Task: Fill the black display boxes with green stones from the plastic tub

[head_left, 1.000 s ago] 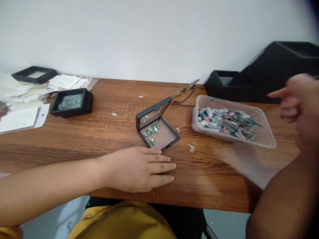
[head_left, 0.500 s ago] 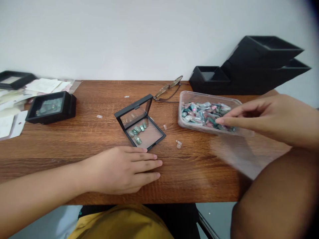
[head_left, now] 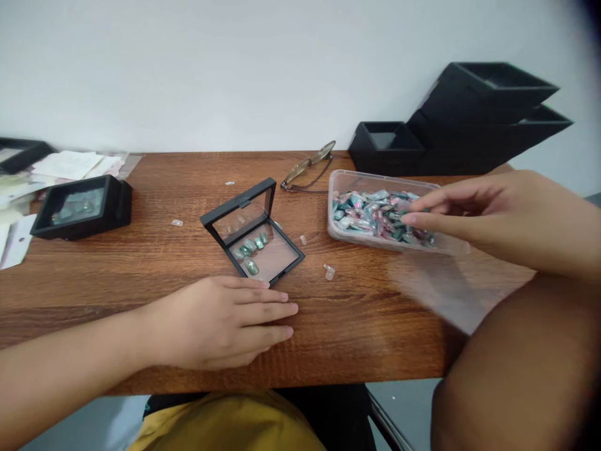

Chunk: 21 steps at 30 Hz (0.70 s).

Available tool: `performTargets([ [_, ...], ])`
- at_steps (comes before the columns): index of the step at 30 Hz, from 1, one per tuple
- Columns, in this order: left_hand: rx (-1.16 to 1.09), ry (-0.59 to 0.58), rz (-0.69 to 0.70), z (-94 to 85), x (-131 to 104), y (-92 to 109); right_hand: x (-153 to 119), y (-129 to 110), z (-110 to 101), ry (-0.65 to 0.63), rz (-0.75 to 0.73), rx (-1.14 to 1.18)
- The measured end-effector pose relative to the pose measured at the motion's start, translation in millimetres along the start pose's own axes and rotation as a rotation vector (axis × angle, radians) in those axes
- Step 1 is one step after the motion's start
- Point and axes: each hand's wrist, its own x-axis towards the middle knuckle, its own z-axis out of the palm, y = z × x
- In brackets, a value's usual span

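Resting palm down on the wooden table (head_left: 366,338), the left hand (head_left: 206,322) is held flat with its fingers extended and nothing grasped; its fingertips are placed at the near corner of the open black case (head_left: 282,255), though whether the corner is touched or only neighboured cannot be told; the case is thus found just beyond the left hand and well to the left of the right hand (head_left: 498,219), its windowed lid tilted up on the far side; a few green nails (head_left: 251,266) are gathered along the left part of its base. Over the clear plastic tub (head_left: 347,235), the right hand is lowered with thumb and forefinger brought close together at the heap of nail pieces (head_left: 364,210); whether a piece is pinched there cannot be made out. By that same hand the tub's right end is partly covered; the other fingers are mostly hidden behind the forefinger, and the left thumb is largely concealed; single pieces in the heap are hard to separate by eye; small clear bits (head_left: 329,274) are seen between case and tub, their exact shape too small to be read; at the left edge, white cards (head_left: 68,164) are cut off by the frame, and the right forearm (head_left: 526,369) is darkened and blurred.
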Motion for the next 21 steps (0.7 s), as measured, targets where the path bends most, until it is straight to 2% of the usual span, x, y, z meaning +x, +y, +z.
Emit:
performTargets([
  [2, -0.007, 0.0, 0.002, -0.7, 0.7, -0.8, -1.6, 3.1, -3.9, -0.032, -0.005, -0.021],
  [4, -0.019, 0.009, 0.0, -1.0, 1.0, -1.4, -2.3, 5.5, -5.6, -0.002, -0.014, -0.005],
  [11, -0.035, 0.018, -0.002, -0.1, 0.5, -2.0, -1.3, -0.3, -1.2, 0.012, -0.035, 0.196],
  [16, -0.038, 0.029, -0.001, 0.5, 0.4, -2.1, 0.8, -11.5, 0.6, -0.003, 0.052, 0.322],
  [21, -0.042, 0.034, -0.008, 1.1, 0.7, -1.9, 2.7, -9.4, 1.3, 0.005, 0.11, 0.394],
])
